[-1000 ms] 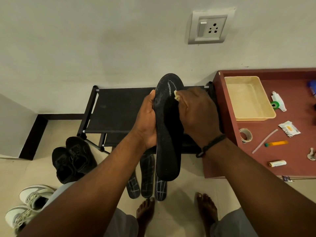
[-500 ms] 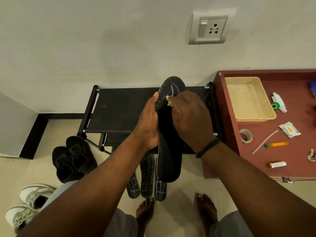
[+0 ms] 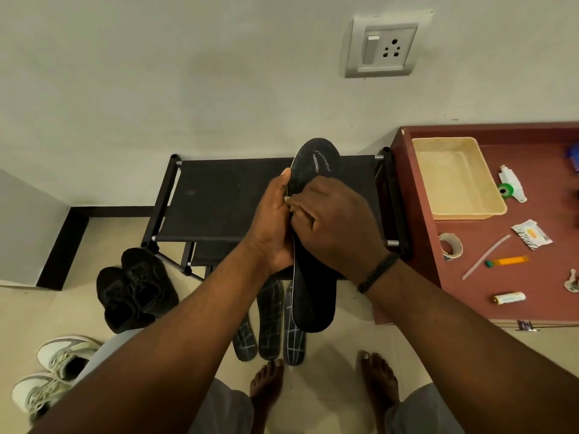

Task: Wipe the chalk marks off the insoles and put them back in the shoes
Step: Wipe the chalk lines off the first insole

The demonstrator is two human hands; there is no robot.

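Note:
A black insole (image 3: 316,164) with faint white chalk marks near its toe stands upright in front of me. My left hand (image 3: 272,220) grips its left edge at mid-length. My right hand (image 3: 332,223) lies across the insole's middle and pinches a small pale cloth (image 3: 287,200), mostly hidden under the fingers, against its left edge. Three more insoles (image 3: 269,321) with white chalk grids lie on the floor below. A black pair of shoes (image 3: 134,289) and a white-grey pair of sneakers (image 3: 56,374) stand at the left.
A black folding rack (image 3: 219,202) stands against the wall behind the insole. At the right, a red-brown table (image 3: 532,283) holds a beige tray (image 3: 454,180), a tape roll (image 3: 451,245), a battery (image 3: 509,298) and small items. My bare feet (image 3: 322,386) are on the tiled floor.
My right hand with the cloth has slid down and left from the toe area to the insole's left edge, uncovering the toe. The insole has tilted slightly.

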